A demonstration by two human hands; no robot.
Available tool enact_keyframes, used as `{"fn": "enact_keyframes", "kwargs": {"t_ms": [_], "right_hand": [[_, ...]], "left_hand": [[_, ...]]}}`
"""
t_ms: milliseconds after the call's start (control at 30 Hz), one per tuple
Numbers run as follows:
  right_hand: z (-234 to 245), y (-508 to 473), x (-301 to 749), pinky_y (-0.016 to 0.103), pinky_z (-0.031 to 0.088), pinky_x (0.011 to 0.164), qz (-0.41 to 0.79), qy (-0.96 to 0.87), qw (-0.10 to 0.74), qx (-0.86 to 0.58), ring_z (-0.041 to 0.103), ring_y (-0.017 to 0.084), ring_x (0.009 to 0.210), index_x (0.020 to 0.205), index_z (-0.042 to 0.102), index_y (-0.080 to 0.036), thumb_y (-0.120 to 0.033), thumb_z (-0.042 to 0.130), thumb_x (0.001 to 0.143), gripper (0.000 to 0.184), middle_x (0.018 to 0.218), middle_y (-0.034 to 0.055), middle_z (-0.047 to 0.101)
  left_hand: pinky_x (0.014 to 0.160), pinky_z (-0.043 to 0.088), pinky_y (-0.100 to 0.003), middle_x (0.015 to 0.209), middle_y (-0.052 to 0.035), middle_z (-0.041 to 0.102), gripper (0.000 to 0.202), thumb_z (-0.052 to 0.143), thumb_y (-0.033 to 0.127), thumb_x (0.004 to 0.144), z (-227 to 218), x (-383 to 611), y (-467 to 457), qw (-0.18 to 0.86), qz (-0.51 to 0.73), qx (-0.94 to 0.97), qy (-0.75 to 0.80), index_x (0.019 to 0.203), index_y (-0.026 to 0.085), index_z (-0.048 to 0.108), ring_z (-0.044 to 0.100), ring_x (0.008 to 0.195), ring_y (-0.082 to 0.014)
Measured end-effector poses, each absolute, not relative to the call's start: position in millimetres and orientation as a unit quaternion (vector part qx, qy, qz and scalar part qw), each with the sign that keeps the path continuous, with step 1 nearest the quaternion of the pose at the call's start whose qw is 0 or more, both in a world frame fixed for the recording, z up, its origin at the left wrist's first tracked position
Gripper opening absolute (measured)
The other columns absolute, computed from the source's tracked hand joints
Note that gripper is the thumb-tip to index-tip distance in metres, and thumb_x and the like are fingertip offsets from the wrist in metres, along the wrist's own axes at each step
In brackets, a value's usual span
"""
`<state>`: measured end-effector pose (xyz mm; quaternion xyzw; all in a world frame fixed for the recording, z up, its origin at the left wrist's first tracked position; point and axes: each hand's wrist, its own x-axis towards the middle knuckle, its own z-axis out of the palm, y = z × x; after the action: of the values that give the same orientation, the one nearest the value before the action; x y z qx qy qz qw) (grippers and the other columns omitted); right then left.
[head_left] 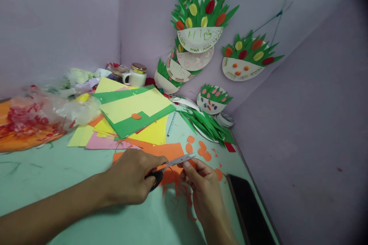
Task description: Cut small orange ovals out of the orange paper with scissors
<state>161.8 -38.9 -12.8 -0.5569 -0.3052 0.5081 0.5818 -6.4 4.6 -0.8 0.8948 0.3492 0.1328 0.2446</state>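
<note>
My left hand (130,178) grips black-handled scissors (178,160), fingers through the loops and blades pointing right. Pinched in my right hand (202,182) is a small piece of orange paper (192,163), partly hidden by the fingers and close to the blade tips. Whether the blades touch the paper I cannot tell. Beneath both hands lies an orange sheet (172,151) on the pale green table. Thin orange paper scraps (179,191) are scattered just below it. Several cut orange ovals (204,153) rest beyond my right hand.
Stacked coloured sheets (135,107) lie behind my hands, near a white mug (138,76). Plastic bags (54,111) cover the left side. Green paper strips (204,124) lie at the back right. A dark phone (250,210) sits by the right edge. Paper-plate baskets (199,38) hang on the wall.
</note>
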Motion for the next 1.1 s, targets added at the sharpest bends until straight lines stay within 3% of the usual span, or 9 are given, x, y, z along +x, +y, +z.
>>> {"fn": "enact_keyframes", "kwargs": {"t_ms": [233, 400, 767, 967, 1100], "right_hand": [[-8.7, -37.0, 169.8, 0.021, 0.033, 0.04, 0.458, -0.379, 0.546, -0.59, 0.041, 0.009, 0.041, 0.057, 0.067, -0.015, -0.028, 0.068, 0.061, 0.013, 0.041, -0.0035, 0.049], [-7.8, -35.9, 177.4, 0.021, 0.032, 0.042, 0.455, -0.408, 0.508, -0.607, 0.041, 0.009, 0.044, 0.06, 0.07, -0.015, -0.027, 0.069, 0.059, 0.012, 0.048, -0.0009, 0.055], [-7.9, -35.2, 178.9, 0.021, 0.034, 0.041, 0.476, -0.384, 0.521, -0.595, 0.041, 0.008, 0.043, 0.058, 0.069, -0.015, -0.026, 0.071, 0.057, 0.011, 0.048, -0.0014, 0.055], [-11.0, -35.3, 182.6, 0.023, 0.038, 0.043, 0.466, -0.357, 0.547, -0.597, 0.046, 0.009, 0.042, 0.065, 0.072, -0.015, -0.031, 0.075, 0.056, 0.019, 0.057, 0.0027, 0.065], [-11.2, -35.4, 182.2, 0.022, 0.036, 0.042, 0.47, -0.341, 0.555, -0.596, 0.046, 0.007, 0.041, 0.067, 0.072, -0.015, -0.031, 0.076, 0.056, 0.021, 0.058, 0.0032, 0.066]], "left_hand": [[0.054, 0.03, -0.023, 0.067, 0.0027, 0.063, 0.026, 0.041, 0.009, 0.067, -2.3, -10.2, 6.8, 0.236, 0.119, 0.902, 0.342, 0.083, 0.023, 0.057, 0.054, 0.059, -0.0139], [0.053, 0.029, -0.023, 0.064, 0.0022, 0.061, 0.017, 0.042, 0.011, 0.067, -1.7, -12.1, 8.7, 0.22, 0.107, 0.91, 0.335, 0.075, 0.021, 0.052, 0.05, 0.056, -0.0135], [0.052, 0.028, -0.022, 0.062, 0.0021, 0.06, 0.014, 0.041, 0.01, 0.066, -1.1, -11.1, 10.0, 0.259, 0.116, 0.902, 0.324, 0.071, 0.02, 0.05, 0.047, 0.053, -0.0113], [0.05, 0.027, -0.021, 0.057, 0.0044, 0.051, 0.016, 0.039, 0.01, 0.069, -2.6, -10.9, 11.9, 0.337, 0.137, 0.867, 0.341, 0.07, 0.019, 0.052, 0.04, 0.05, -0.009], [0.049, 0.029, -0.02, 0.057, 0.0055, 0.043, 0.009, 0.044, 0.017, 0.072, -6.1, -7.4, 13.9, 0.454, 0.205, 0.777, 0.386, 0.073, 0.017, 0.054, 0.037, 0.052, -0.0081]]}}
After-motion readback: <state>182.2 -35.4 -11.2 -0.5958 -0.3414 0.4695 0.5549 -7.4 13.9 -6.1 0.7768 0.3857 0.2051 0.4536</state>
